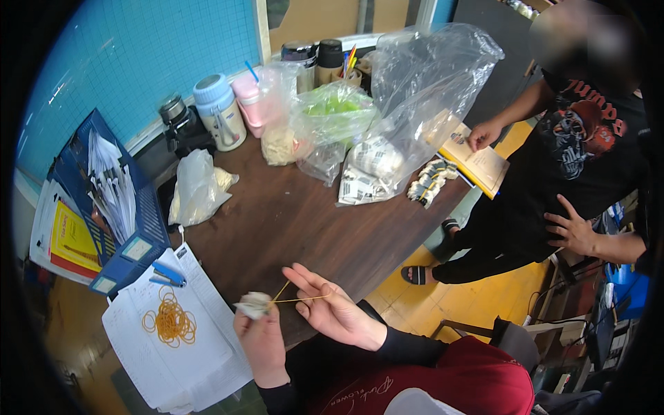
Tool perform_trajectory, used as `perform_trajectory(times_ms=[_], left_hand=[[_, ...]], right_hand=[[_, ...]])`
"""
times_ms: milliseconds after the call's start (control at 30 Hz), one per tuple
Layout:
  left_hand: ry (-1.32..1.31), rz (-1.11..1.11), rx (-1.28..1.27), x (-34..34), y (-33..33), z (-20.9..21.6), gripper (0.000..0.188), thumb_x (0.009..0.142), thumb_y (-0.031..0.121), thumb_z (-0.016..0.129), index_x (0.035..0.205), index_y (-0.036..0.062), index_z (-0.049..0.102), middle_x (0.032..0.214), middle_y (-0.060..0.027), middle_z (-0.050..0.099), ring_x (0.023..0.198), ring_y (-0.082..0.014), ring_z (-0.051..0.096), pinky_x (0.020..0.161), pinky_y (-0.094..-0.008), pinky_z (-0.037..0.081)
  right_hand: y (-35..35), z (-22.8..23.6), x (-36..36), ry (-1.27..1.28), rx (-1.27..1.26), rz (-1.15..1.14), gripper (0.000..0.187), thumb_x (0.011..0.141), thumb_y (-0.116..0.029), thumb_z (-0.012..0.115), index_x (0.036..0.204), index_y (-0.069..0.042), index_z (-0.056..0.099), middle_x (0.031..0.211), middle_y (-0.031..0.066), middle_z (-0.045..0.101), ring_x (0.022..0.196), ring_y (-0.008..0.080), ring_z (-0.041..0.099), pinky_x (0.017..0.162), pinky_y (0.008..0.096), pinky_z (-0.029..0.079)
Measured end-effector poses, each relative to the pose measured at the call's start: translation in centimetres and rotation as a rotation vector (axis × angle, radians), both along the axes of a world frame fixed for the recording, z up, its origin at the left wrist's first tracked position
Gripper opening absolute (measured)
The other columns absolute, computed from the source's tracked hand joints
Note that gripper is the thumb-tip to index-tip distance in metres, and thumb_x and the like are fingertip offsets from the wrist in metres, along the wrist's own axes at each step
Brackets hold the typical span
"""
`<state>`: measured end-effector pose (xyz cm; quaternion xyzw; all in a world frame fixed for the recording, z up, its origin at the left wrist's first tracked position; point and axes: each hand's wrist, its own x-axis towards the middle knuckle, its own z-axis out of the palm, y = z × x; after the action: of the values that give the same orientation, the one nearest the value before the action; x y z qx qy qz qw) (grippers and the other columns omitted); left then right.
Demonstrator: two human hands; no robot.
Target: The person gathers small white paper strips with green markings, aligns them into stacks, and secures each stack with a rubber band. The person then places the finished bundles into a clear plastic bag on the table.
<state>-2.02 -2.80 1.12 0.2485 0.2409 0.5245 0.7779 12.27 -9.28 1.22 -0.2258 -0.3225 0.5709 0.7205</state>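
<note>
Low over the near edge of the table, my left hand pinches a small whitish bundle, which looks like folded labels or paper slips. A yellow rubber band runs from the bundle to my right hand, pulled taut between its fingers and thumb. To the left, a heap of loose rubber bands lies on white paper sheets. Beyond the heap is a blue stapler. My left fingers partly hide the bundle.
A blue file rack stands at left. Bottles, a light-blue-lidded jug and plastic bags line the back of the brown table. A large clear bag holds printed packets, beside banded bundles. At right, another person touches a yellow-brown book.
</note>
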Motion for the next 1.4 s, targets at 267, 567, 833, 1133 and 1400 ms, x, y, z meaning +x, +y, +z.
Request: perform_trajectory(times_ms=[267,567,833,1133,1400], left_hand=[[1.102,0.015,0.788,2.4,-0.6,-1.4,0.021,0.083,0.000,0.068,0.104,0.0000,0.066,0.085,-0.0107,0.064,0.071,-0.0153,0.062,0.062,-0.0287,0.046],[-0.140,-0.083,-0.091,4.0,2.2,-2.3,0.015,0.096,-0.002,0.058,0.110,-0.0052,0.065,0.103,-0.0110,0.068,0.088,-0.0151,0.063,0.080,-0.0268,0.052],[0.865,-0.068,0.743,7.2,-0.3,1.0,0.019,0.085,-0.008,0.068,0.103,-0.0022,0.070,0.097,-0.0079,0.069,0.083,-0.0149,0.067,0.071,-0.0269,0.054],[0.780,-0.142,0.778,12.4,2.4,5.0,0.021,0.093,0.002,0.067,0.114,0.0020,0.063,0.116,-0.0084,0.061,0.108,-0.0126,0.059,0.088,-0.0273,0.050],[1.141,0.401,0.913,25.3,16.0,3.9,0.033,0.098,0.025,0.067,0.126,0.0091,0.060,0.141,-0.0233,0.043,0.107,-0.0221,0.056,0.089,-0.0364,0.050]], right_hand=[[0.7,-1.2,1.5,-1.204,0.327,-0.645,0.028,0.080,-0.021,0.082,0.106,-0.012,0.079,0.091,-0.0038,0.071,0.087,0.0155,0.050,0.084,0.0326,0.034],[-1.1,-2.8,0.7,0.967,-0.152,0.095,0.055,0.093,-0.007,0.070,0.146,-0.009,0.053,0.129,-0.0026,0.056,0.078,0.0092,0.044,0.085,0.0260,0.040],[-0.5,-0.8,6.8,-0.829,-0.023,-0.484,0.057,0.083,0.002,0.075,0.138,-0.003,0.060,0.118,0.0102,0.065,0.094,0.0156,0.061,0.083,0.0277,0.049],[-2.7,0.8,11.7,-0.739,-0.128,-0.768,0.015,0.088,0.008,0.068,0.102,0.004,0.068,0.102,0.0120,0.061,0.078,0.0166,0.066,0.067,0.0258,0.057],[-2.4,10.2,21.9,-1.071,0.230,-1.515,0.029,0.089,0.011,0.063,0.116,0.004,0.067,0.117,0.0144,0.062,0.101,0.0184,0.061,0.084,0.0262,0.048]])
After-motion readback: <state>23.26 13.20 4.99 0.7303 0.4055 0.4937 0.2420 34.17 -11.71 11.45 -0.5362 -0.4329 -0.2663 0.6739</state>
